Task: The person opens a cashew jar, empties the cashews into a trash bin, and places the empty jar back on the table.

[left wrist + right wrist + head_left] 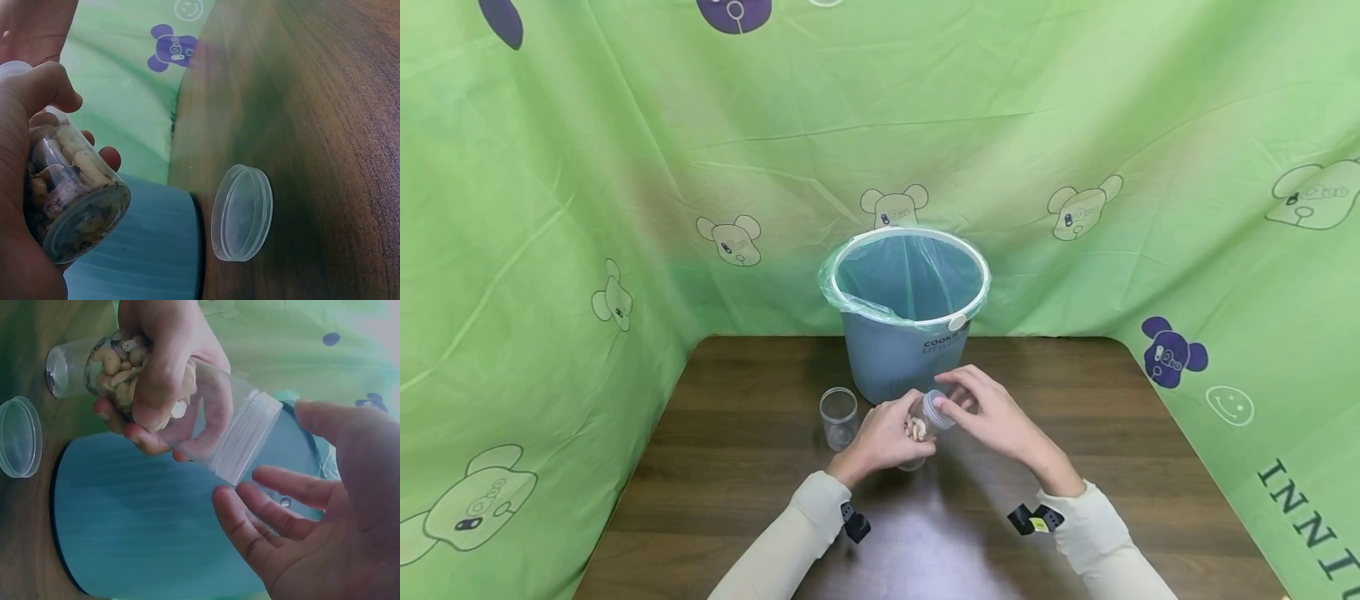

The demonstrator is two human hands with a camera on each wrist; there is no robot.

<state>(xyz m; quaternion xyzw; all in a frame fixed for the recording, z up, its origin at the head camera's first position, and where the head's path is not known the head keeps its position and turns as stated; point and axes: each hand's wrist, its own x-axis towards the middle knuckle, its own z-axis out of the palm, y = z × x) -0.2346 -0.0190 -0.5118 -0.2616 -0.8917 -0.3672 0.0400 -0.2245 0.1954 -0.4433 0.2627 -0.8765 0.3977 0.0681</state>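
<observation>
1. One clear jar point(78, 187) is tilted in the left hand point(883, 435), held over the table point(700, 500) just in front of the blue bin point(891, 358); the thumb and fingers grip around its wall.

2. Several pale, cashew-shaped nuts point(109, 362) lie toward its base, with darker bits among them. The weight should therefore sit low—light overall, I judge, but inclined to shift as the jar tips.

3. Its wall looks like thin plastic (glass cannot be ruled out by sight alone): fairly stiff, smooth, probably a little slippery under dry fingertips. A firm wrap around the body suits it better than a fingertip pinch; too hard a squeeze might flex it.

4. The right hand point(992, 412) has its fingers spread and grips nothing, close by the ridged top point(250, 437). Whether that top is a cap or a bare neck, I cannot tell. Either way, the ridges should offer the surest purchase—thumb on one side, fingertips on the other.

5. A loose lid point(240, 212) lies on the table: light and shallow, best lifted by its raised edge. Near the left wrist stands a second clear jar point(838, 421), likely just as easily knocked.
</observation>
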